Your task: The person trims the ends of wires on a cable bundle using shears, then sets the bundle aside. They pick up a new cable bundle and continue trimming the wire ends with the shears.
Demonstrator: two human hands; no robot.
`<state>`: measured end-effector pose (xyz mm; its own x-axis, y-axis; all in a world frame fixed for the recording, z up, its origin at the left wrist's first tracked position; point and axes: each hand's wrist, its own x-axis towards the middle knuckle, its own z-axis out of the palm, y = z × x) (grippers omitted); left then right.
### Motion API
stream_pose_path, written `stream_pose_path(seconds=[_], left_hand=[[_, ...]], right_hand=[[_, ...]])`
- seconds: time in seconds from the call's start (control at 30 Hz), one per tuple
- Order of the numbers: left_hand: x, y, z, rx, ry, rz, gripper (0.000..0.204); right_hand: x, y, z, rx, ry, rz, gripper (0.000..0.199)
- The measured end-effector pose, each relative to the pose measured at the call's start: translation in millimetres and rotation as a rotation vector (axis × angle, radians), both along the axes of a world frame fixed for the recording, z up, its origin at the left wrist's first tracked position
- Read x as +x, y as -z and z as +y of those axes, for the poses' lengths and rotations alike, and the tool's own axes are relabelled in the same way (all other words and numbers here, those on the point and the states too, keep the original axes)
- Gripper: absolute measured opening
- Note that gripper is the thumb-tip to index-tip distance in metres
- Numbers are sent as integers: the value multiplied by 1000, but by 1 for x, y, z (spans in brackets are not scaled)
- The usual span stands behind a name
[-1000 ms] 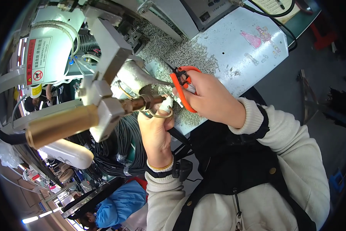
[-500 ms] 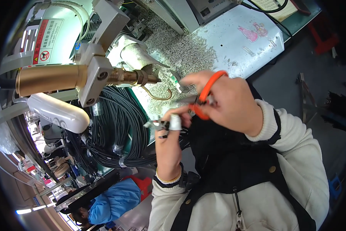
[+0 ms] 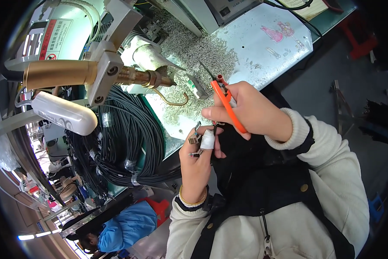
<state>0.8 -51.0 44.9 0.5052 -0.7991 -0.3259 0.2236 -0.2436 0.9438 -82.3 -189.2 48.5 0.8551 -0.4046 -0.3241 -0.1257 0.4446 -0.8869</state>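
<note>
My right hand (image 3: 263, 110) is closed round orange-handled scissors (image 3: 232, 110), whose dark blade points up and away to the left. Its thumb reaches toward my left hand (image 3: 195, 166), just below. Between the fingers of that hand are a small metal connector (image 3: 194, 139) and other short metal and dark cable ends, too small to make out fully. White tape (image 3: 207, 140) wraps one left finger. Beyond the hands, a bent metal wire (image 3: 176, 103) hangs under a brass nozzle (image 3: 153, 79), close to a grey block with a green label (image 3: 196, 87).
Small silvery clippings (image 3: 202, 52) cover much of the white worktop (image 3: 263, 52). Large coils of black cable (image 3: 133, 134) lie left of my hands. A brass-coloured cylinder on a bracket (image 3: 60, 74) and a white rounded housing (image 3: 64, 113) stick out. A person in blue (image 3: 129, 226) sits at lower left.
The scissors have turned in my right hand, their blade now pointing up and away rather than toward the left. My left hand has shifted slightly right, still holding the connector.
</note>
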Motion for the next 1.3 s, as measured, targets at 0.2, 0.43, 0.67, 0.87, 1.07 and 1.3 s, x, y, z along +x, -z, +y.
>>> stream_pose_path(seconds=[0.2,0.43,0.67,0.87,1.07,1.3], left_hand=[[2,-6,-4,-41,-42,100,25],[23,-13,6,-139,83,708,27],[15,-15,3,48,8,4,14],[2,-4,-1,-58,-245,-45,13],[-5,3,-2,-80,-244,-453,15],[0,5,2,-155,-337,-130,15]], right_hand=[[3,33,11,-943,265,-211,10],[-9,44,-6,-1635,183,-593,24],[-14,29,-5,-1062,-53,-335,22],[-13,35,8,-864,-46,-193,15],[-6,38,24,-354,77,-329,11],[-7,29,22,1,80,-345,9]])
